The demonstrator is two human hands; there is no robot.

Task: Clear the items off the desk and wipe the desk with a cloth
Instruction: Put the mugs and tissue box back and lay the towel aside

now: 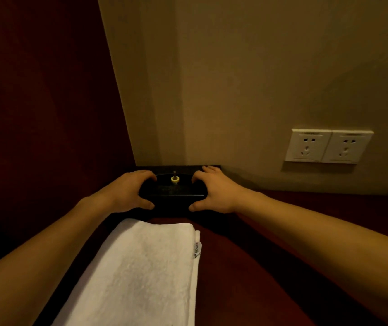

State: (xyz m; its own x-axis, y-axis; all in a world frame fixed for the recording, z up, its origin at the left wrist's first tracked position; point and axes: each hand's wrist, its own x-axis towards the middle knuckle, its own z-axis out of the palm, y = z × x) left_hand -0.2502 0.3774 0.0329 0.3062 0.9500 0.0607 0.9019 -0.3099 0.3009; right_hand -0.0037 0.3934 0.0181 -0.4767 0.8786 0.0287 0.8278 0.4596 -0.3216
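My left hand point(130, 192) and my right hand point(214, 190) grip the two ends of a black tray point(173, 192), fingers curled over its far edge and thumbs pressed against its near side. The tray sits at the back corner of the dark red tabletop point(270, 267), against the beige wall point(235, 78). A small yellowish knob point(175, 179) with a dark stem stands on the tray between my hands. A folded white towel point(141, 274) lies on the tabletop just in front of the tray, between my forearms, with a small label at its right edge. Two white wall sockets point(328, 146) sit to the right.
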